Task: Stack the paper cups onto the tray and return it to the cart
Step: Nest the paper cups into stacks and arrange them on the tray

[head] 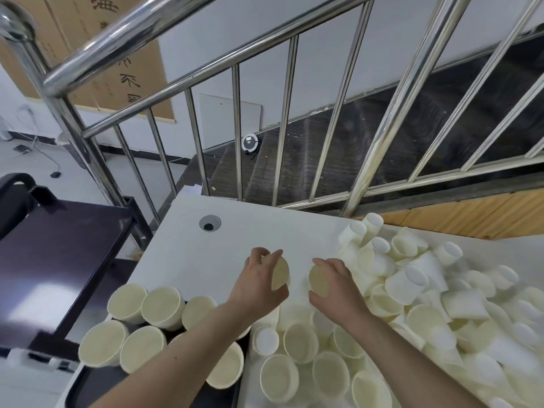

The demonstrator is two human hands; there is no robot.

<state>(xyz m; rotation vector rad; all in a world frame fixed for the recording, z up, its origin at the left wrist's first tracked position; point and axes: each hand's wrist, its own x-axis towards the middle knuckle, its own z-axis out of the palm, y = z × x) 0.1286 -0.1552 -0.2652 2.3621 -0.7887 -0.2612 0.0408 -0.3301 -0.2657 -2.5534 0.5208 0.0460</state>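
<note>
Both hands working over the white counter (182,248), each holding one paper cup on its side, mouths facing each other with a gap between.

Left hand (259,285): grip curling round the left cup (279,273), fingers over the top, thumb underneath. Right hand (338,287): grip wrapping the right cup (319,281) the same way.

A loose heap of cups (426,290) is lying on the counter to the right of the hands, some on their sides, some base up, some mouth up, spreading down to the near edge.

A dark tray (97,381) is sitting at the near left, under the left forearm, carrying upright cups (160,306) packed close together, mouths up.

The dark cart (59,254) is standing left of the counter, just beside it. A steel railing (265,119) is running behind the counter, with dark stairs (382,136) beyond it.
</note>
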